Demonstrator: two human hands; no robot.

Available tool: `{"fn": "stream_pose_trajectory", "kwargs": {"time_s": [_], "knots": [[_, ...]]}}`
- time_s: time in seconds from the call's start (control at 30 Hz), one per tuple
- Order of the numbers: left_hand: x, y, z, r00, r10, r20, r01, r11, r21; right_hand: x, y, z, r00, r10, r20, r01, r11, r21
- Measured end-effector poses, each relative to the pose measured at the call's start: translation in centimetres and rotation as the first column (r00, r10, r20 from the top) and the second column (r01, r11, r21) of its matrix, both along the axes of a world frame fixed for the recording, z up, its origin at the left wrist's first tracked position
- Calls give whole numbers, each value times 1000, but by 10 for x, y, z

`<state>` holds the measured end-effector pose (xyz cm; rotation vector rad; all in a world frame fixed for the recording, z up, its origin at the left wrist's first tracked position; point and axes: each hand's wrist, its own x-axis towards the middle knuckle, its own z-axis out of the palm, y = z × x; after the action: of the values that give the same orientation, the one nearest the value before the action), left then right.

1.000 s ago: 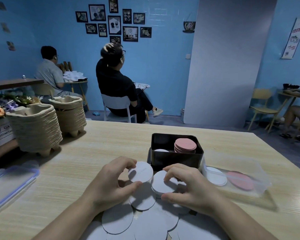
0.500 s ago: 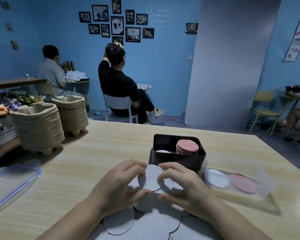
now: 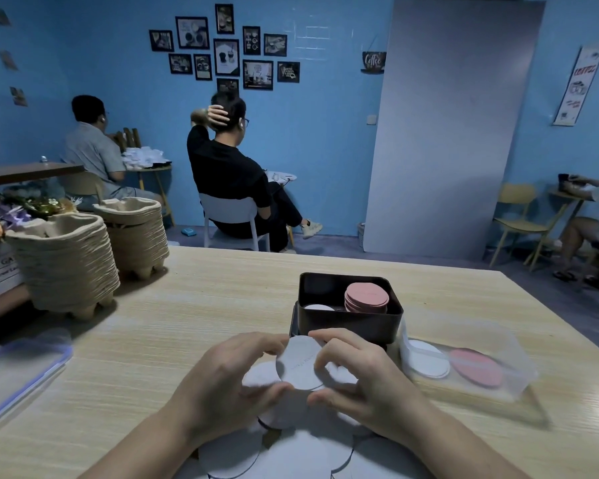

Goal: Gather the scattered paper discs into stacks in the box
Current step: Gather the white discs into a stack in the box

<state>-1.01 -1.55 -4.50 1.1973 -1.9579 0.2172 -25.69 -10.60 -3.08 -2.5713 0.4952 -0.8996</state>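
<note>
I have both hands curled round one white paper disc, just in front of the near wall of the black box. My left hand pinches its left rim between fingers above and thumb below, and my right hand pinches the right rim the same way, one finger lying across the face. I hold it by the rim from both sides because that squares it against whatever sits behind it; whether there are more discs behind it I cannot tell. Under my wrists the loose white discs overlap along the near edge of the tabletop, close enough to pick from without reaching. The box stands straight ahead, so a finished stack only has to go forward and down. Inside it a pink stack fills the right side, and a low white pile shows at the left, which I judge is where this one belongs. A clear plastic tub with two discs inside lies just right of the box.
</note>
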Motion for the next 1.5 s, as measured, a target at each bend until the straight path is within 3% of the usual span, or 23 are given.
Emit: {"fn": "stream_pose_trajectory", "kwargs": {"time_s": [0.83,1.5], "knots": [[1,-4,-3,997,-73,-23,75,993,96,1,1,0,1000,7,21,-8,998,63],[-4,0,1,999,-34,5,33,982,189,2,3,3,992,15,-128,-12,1000,24]]}}
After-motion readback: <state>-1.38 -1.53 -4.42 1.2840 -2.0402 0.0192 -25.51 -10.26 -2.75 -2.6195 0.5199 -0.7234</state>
